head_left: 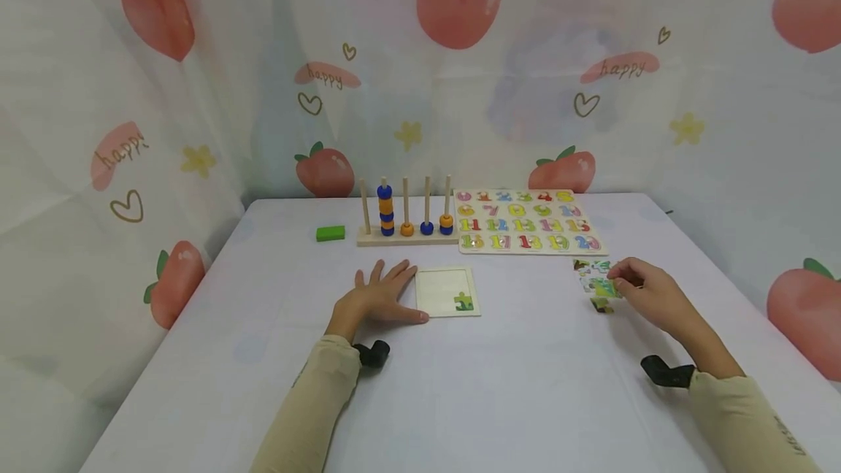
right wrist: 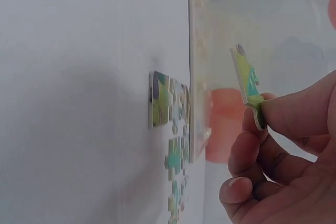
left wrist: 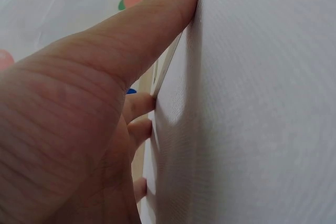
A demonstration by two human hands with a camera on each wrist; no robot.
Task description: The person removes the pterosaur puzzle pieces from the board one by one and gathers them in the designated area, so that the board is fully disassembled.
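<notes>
A square white puzzle tray [head_left: 439,290] lies in the middle of the table, one green puzzle piece [head_left: 463,302] set in its near right corner. My left hand [head_left: 381,299] rests at the tray's left side with fingers spread, the thumb along the near edge; the left wrist view shows its thumb [left wrist: 152,30] close up. At the right, my right hand [head_left: 647,290] pinches a green and yellow puzzle piece [right wrist: 244,77] between thumb and fingers, raised off the table. Below it lie several loose puzzle pieces [head_left: 594,272], with a darker green piece [head_left: 601,305] nearest me.
Behind the tray stands a wooden peg rack [head_left: 407,239] with blue and orange beads. A number board [head_left: 525,221] lies to its right, and a green block [head_left: 331,233] to its left. Printed cloth [head_left: 407,93] hangs around the table's back and sides.
</notes>
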